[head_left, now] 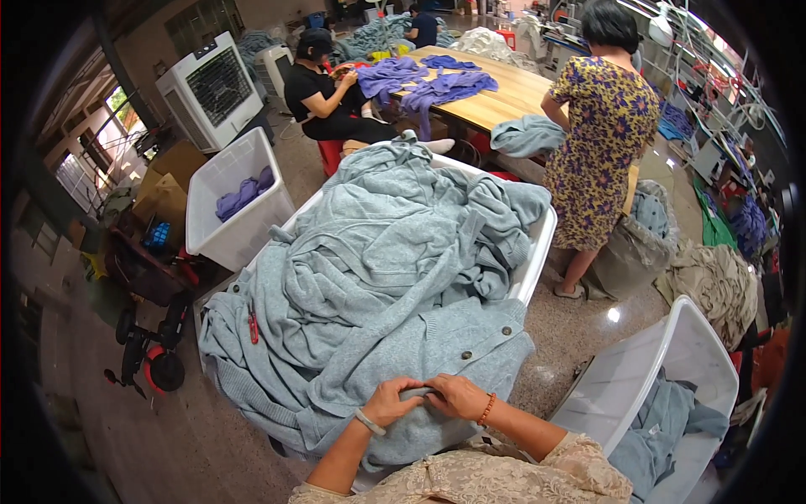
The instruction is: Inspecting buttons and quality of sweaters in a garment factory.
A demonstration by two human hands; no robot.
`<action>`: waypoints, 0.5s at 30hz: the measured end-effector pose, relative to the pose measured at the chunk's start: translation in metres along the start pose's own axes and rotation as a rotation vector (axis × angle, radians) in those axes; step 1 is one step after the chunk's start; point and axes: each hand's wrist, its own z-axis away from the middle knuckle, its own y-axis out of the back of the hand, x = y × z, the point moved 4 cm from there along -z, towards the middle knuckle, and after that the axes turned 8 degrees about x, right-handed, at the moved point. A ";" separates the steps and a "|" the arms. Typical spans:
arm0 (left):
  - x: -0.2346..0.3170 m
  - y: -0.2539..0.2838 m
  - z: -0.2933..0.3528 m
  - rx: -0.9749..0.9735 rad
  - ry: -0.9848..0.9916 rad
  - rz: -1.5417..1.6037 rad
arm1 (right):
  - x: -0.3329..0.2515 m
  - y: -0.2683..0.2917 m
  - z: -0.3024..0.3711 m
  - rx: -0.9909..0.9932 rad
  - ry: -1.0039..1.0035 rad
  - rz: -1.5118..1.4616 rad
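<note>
Both my hands meet at the near edge of a grey-blue knit cardigan (453, 336) with dark buttons, lying on top of a heap of like knitwear (361, 244). My left hand (390, 403), with a pale band at the wrist, pinches a fold of the knit. Close against it, my right hand (457, 396), with a beaded bracelet, grips the same fold, fingertips nearly touching the left ones. The heap fills a white bin (541, 252) and spills over its near side. Small red-handled snippers (253, 326) lie on the heap to the left.
A white bin (214, 189) with purple knitwear stands at left; another (672, 344) with grey-blue garments is at right. A person in a flowered dress (600, 143) stands by a wooden table (504, 92); a seated person in black (315, 92) is beyond. An air cooler (210, 88) stands far left.
</note>
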 end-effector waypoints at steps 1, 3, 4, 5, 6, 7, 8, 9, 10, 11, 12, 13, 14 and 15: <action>0.005 0.001 0.000 0.063 -0.077 -0.069 | 0.002 0.001 0.000 0.024 0.001 -0.012; 0.007 0.001 0.001 0.090 -0.073 -0.070 | 0.006 -0.004 -0.001 -0.075 0.030 -0.032; 0.008 0.000 0.001 0.113 -0.106 -0.107 | 0.007 -0.004 -0.002 -0.049 0.038 -0.053; 0.008 -0.001 0.001 0.114 -0.097 -0.102 | 0.008 -0.005 -0.002 -0.062 0.041 -0.054; 0.008 -0.002 0.000 0.141 -0.124 -0.104 | 0.011 -0.007 -0.002 -0.093 0.021 -0.034; 0.008 -0.002 0.000 0.160 -0.147 -0.111 | 0.010 -0.007 -0.003 -0.075 0.036 -0.054; 0.008 -0.003 0.000 0.161 -0.143 -0.102 | 0.011 -0.008 -0.004 -0.089 0.035 -0.016; 0.007 -0.002 0.000 0.184 -0.140 -0.118 | 0.012 -0.010 -0.003 -0.132 0.015 0.028; 0.005 -0.003 0.001 0.176 -0.105 -0.160 | 0.011 -0.011 -0.004 -0.147 0.060 0.073; 0.005 -0.002 0.001 0.178 -0.123 -0.153 | 0.008 -0.008 -0.004 -0.092 0.094 0.024; 0.006 -0.001 0.002 0.198 -0.132 -0.111 | 0.010 -0.009 -0.005 -0.145 0.041 0.043; 0.006 -0.001 0.002 0.183 -0.126 -0.116 | 0.010 -0.007 -0.004 -0.136 0.046 0.009; 0.007 -0.001 0.002 0.188 -0.146 -0.101 | 0.008 -0.006 -0.005 -0.109 0.068 -0.023; 0.005 0.000 0.002 0.177 -0.113 -0.069 | 0.008 -0.006 -0.006 -0.133 0.040 0.004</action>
